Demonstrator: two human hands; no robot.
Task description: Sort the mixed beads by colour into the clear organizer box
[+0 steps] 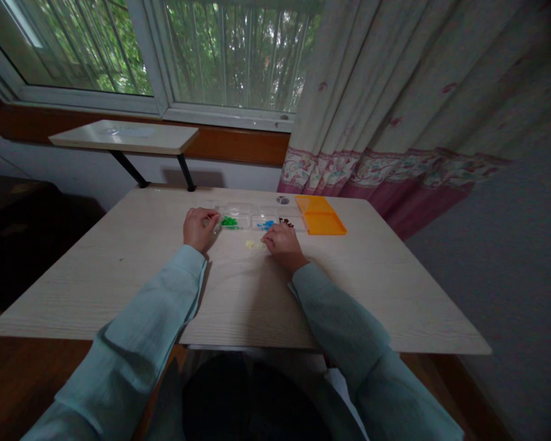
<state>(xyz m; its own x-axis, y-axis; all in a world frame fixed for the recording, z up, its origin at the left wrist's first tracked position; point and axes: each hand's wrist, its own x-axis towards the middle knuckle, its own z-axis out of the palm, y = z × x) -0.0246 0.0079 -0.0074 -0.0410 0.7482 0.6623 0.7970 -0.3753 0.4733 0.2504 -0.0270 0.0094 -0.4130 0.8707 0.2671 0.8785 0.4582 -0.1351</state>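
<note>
My left hand [199,229] is closed at the left end of a clear plastic box [244,226], with thumb and fingertips pinched at its edge. Small green pieces [229,222] lie in the compartment beside those fingers. My right hand [284,246] is closed in a pinch just in front of the box, its fingertips at a few loose pale yellow pieces [250,244] on the table. Whatever is between the right fingertips is too small to see clearly. Blue pieces [265,225] and dark brown pieces [286,222] sit in other compartments, partly behind my right hand.
An orange plastic lid or tray [324,223] lies to the right of the box. The pale wooden table [239,294] carries a small raised shelf [123,136] at its back left. A window and a floral curtain [349,122] are behind. A round dark mark [283,199] shows near the back edge.
</note>
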